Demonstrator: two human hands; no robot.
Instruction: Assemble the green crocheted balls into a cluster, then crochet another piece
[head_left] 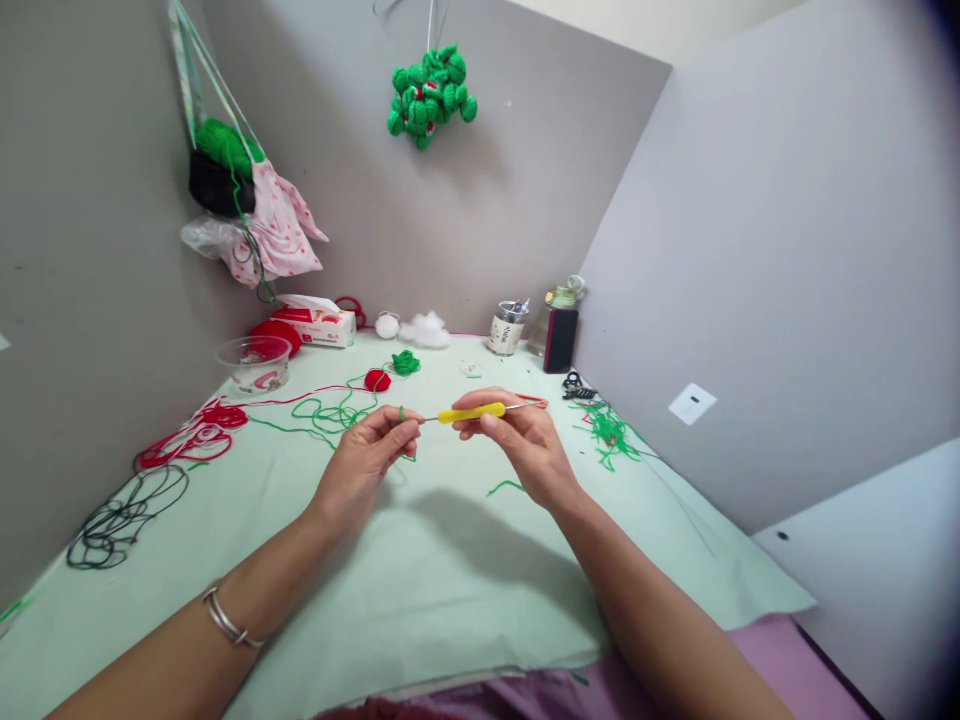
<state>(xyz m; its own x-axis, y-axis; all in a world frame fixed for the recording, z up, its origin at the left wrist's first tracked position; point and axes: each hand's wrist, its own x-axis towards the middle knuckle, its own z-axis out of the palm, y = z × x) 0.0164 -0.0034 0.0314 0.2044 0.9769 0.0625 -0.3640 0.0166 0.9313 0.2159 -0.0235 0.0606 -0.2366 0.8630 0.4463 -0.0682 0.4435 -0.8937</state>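
Note:
Near the middle of the view, my right hand is closed on a crochet hook with a yellow handle. The hook's thin metal tip points left and reaches the fingertips of my left hand, which pinch green yarn. A loop of that yarn passes over a left finger. Loose green strands lie on the cloth behind my left hand, near a small green ball and a red ball. Any stitches at the hook's tip are too small to make out.
Red yarn and dark cord lie at the left. A clear bowl, tissue box, pen tin and phone line the back. Green scraps and black scissors lie right. A green knitted bundle hangs above.

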